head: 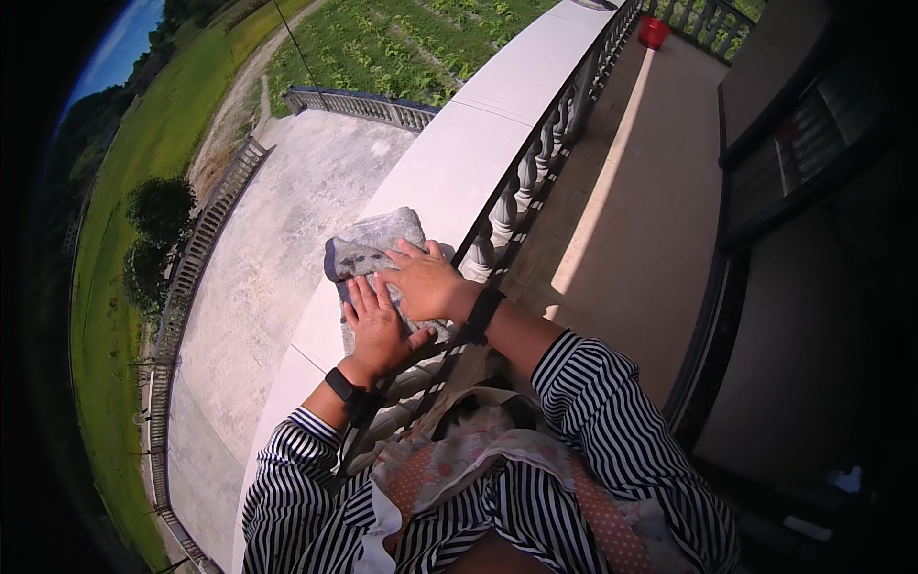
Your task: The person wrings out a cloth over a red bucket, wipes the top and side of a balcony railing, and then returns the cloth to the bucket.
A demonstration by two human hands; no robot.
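Note:
A folded grey cloth (380, 237) with dark patches and a dark edge lies on the white top of a balcony railing (459, 154). My left hand (376, 326) rests flat on its lower part, fingers a little spread. Just to the right, my right hand (423, 283) presses on the cloth too, its fingers across the middle and upper right part. The two hands touch or nearly touch. Neither hand's fingers are closed around the cloth. What lies under the palms is hidden.
Stone balusters (527, 172) stand below the railing's inner edge. A red bucket (652, 32) sits at the far end of the balcony floor (645, 194). A window (803, 143) is in the wall at right. Beyond the railing, a concrete yard (244, 287) lies lower down.

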